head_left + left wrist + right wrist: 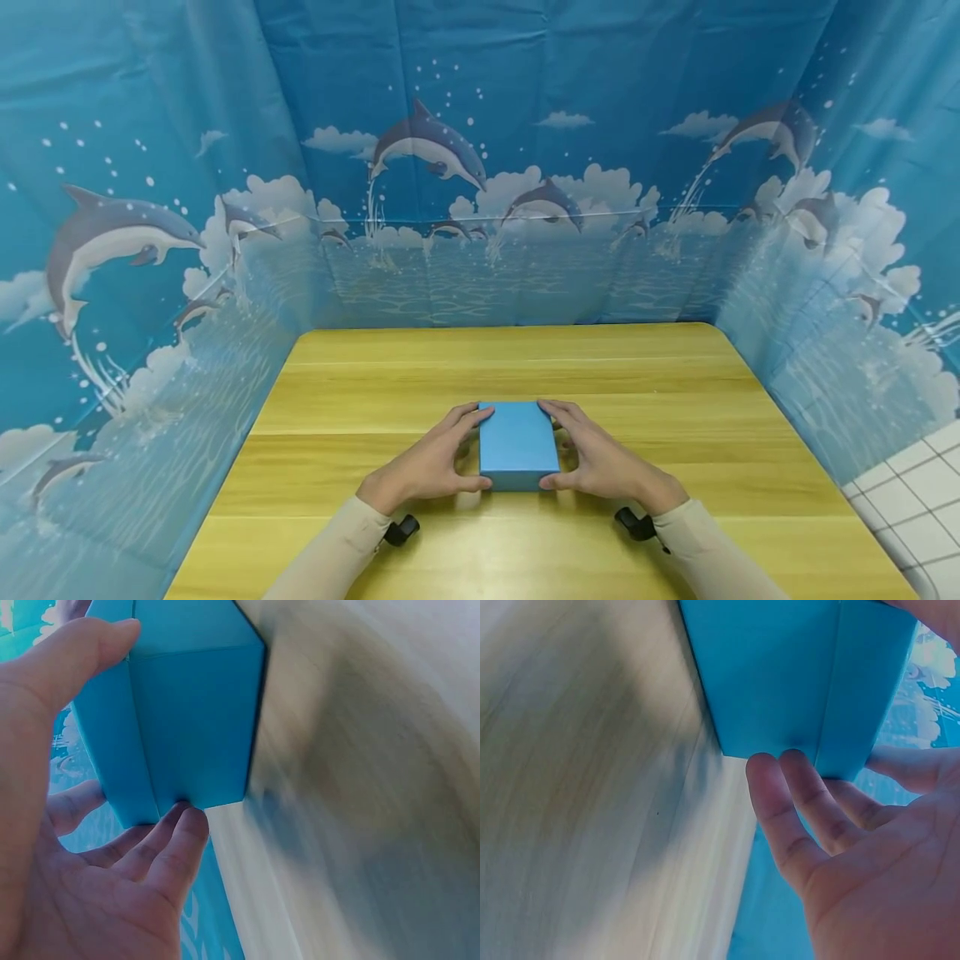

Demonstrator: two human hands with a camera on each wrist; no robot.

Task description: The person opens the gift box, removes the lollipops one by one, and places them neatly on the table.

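Note:
A plain blue box sits on the wooden table between both hands. My left hand holds its left side, thumb at the near corner and fingers along to the far corner. My right hand grips the right side in mirror fashion. In the left wrist view the left thumb presses the near face of the box, by a seam line that runs along its side. The right wrist view has the right fingertips at the far end of the box, which shows a similar seam.
The yellow wood-grain table has rounded far corners. Blue curtains printed with dolphins and clouds hang behind it and on both sides. White floor tiles appear at the lower right. A black wrist device is strapped by each sleeve.

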